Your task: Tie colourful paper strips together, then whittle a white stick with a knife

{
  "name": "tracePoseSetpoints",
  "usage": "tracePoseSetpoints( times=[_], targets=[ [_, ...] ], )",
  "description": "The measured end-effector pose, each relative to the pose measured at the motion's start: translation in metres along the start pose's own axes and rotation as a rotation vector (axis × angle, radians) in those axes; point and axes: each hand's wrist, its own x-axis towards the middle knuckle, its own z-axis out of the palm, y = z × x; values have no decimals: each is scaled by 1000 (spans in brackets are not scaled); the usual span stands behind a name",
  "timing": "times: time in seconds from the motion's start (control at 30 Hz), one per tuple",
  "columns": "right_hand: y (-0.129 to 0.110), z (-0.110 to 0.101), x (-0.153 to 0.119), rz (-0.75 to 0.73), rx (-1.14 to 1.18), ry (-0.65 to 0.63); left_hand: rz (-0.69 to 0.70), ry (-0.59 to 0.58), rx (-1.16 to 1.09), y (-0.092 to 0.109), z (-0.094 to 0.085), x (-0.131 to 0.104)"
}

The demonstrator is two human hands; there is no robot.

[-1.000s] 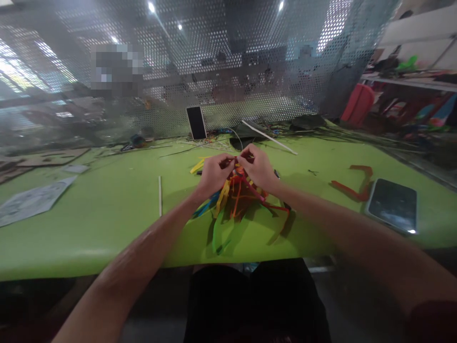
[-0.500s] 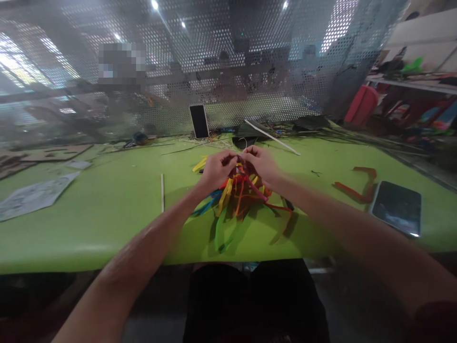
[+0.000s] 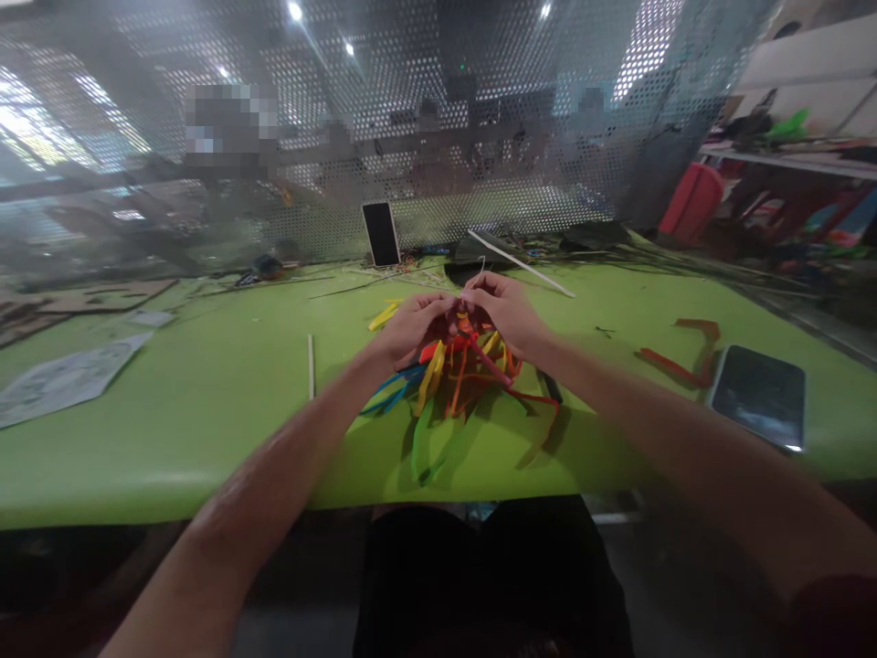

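Between my hands a bundle of bent, coloured strips in red, orange, yellow, blue, green and pink lies on the green table. Its upper end is gathered under my fingertips. My left hand is closed, pinching that gathered end from the left. From the right my right hand is closed too, its thumb and forefinger meeting the left fingertips. A thin pale string or wire sticks up from the right fingers. The exact point of grip is hidden by the fingers.
A yellow strip lies left of the bundle, and a white stick farther left. Orange strips and a phone are at right. Another phone leans at the back by a perforated screen. Paper sheets lie far left.
The pale string, looped low above the fingers before, now stands higher and straighter. My right hand has risen slightly and my left fingers have shifted a little. The bundle stays in place.
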Motion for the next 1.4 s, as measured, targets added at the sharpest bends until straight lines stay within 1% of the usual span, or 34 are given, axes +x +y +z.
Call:
tracePoseSetpoints(
  times=[0.07, 0.13, 0.27, 0.33, 0.43, 0.57, 0.63, 0.7, 0.87, 0.93, 1.03, 1.1, 1.17, 1.27, 1.4],
  targets=[
    [2, 1, 0, -20, -56, 37, 8, 32, 18, -1, 2, 0],
    [3, 1, -1, -74, -152, 70, 15, 71, 57, -2, 3, 1],
    [-1, 1, -8, -319, -386, 104, 35, 116, 146, -4, 4, 3],
    [-2, 2, -11, -378, -450, 107, 50, 111, 177, -4, 3, 4],
    [-2, 3, -12, -343, -429, 134, 69, 89, 218, -4, 2, 5],
    [3, 3, -7, -207, -291, 170, 112, 59, 281, -4, 3, 4],
    [4, 3, -6, -168, -249, 171, 130, 57, 299, -4, 3, 4],
    [4, 2, -6, -179, -254, 167, 125, 58, 275, -5, 3, 5],
    [0, 4, -10, -290, -348, 156, 68, 47, 113, -7, 4, 4],
    [-1, 5, -11, -281, -328, 167, 37, 39, 70, -6, 5, 3],
    [0, 6, -9, -156, -226, 168, -2, 33, 20, -5, 6, 1],
    [1, 6, -6, -71, -154, 128, -14, 23, -19, -5, 6, 0],
    [2, 5, -4, -37, -113, 80, -19, 16, -54, -5, 6, 0],
    [2, 3, -2, -69, -131, 55, -28, 32, -83, -5, 5, 1],
    [-1, 0, -4, -237, -270, 48, -62, 37, -136, -6, 5, 1]
  ],
)
